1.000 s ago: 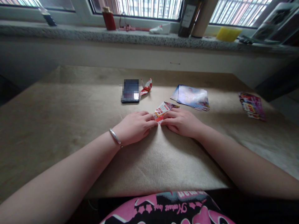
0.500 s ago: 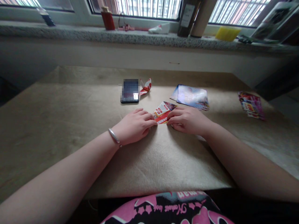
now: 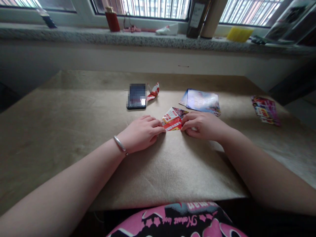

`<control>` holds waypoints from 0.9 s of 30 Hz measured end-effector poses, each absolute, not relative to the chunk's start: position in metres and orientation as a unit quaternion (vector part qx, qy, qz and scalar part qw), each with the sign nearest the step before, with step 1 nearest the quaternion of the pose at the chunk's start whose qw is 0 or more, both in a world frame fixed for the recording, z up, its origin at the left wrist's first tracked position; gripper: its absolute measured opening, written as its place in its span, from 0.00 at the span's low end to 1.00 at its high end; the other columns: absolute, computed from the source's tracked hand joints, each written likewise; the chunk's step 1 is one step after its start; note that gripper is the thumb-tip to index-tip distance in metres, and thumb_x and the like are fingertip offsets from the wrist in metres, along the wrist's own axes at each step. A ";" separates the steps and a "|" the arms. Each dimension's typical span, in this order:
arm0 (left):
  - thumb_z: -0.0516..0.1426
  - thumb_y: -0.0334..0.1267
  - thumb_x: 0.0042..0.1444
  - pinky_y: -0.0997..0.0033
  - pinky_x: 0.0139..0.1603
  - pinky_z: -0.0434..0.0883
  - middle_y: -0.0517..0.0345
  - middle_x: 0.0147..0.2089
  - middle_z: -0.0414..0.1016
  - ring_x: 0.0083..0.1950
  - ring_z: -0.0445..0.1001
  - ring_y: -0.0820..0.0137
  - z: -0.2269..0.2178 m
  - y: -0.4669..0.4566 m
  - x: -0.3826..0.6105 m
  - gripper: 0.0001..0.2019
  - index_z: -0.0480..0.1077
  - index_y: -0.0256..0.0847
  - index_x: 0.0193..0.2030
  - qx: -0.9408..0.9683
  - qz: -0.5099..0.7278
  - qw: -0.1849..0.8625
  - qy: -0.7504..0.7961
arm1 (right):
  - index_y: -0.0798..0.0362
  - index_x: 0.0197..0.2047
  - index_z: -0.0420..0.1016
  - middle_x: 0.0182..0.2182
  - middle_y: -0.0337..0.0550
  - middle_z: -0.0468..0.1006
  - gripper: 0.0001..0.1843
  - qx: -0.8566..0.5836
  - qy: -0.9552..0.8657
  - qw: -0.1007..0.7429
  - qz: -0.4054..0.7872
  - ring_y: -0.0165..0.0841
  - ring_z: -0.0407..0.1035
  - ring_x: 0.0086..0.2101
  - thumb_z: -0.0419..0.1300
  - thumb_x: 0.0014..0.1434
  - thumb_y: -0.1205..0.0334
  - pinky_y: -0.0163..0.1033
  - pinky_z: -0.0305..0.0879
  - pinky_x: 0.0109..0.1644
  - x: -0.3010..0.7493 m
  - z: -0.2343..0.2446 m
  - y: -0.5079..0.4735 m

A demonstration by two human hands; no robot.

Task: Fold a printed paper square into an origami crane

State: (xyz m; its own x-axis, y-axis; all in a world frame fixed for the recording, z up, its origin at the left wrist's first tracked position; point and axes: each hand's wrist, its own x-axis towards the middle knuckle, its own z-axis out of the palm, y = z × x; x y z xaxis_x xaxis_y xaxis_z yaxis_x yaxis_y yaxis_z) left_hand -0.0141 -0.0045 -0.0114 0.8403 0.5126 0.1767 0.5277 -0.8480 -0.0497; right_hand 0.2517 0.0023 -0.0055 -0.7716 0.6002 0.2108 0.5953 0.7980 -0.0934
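A small folded piece of printed red and white paper (image 3: 172, 120) lies on the tan table (image 3: 74, 118) between my two hands. My left hand (image 3: 142, 133), a silver bangle on its wrist, presses the paper's left end with curled fingers. My right hand (image 3: 202, 125) pinches the right end with fingers closed. Part of the paper is hidden under both hands.
A dark phone (image 3: 136, 96) and a folded red and white paper shape (image 3: 153, 91) lie beyond my hands. A stack of glossy sheets (image 3: 202, 102) sits to the right, another colourful leaflet (image 3: 265, 110) farther right. The window sill (image 3: 148, 39) holds a red cup, bottles and a yellow box.
My right hand has slid to the right along the paper, uncovering more of its red face. The left hand has stayed in place.
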 end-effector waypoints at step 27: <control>0.51 0.29 0.56 0.63 0.50 0.69 0.53 0.49 0.73 0.49 0.70 0.65 -0.012 -0.002 -0.015 0.17 0.71 0.43 0.50 -0.961 -0.084 0.014 -0.264 | 0.44 0.33 0.80 0.39 0.34 0.80 0.13 -0.374 -0.925 0.063 0.016 0.30 0.74 0.34 0.56 0.51 0.69 0.35 0.63 0.34 0.279 0.000 0.005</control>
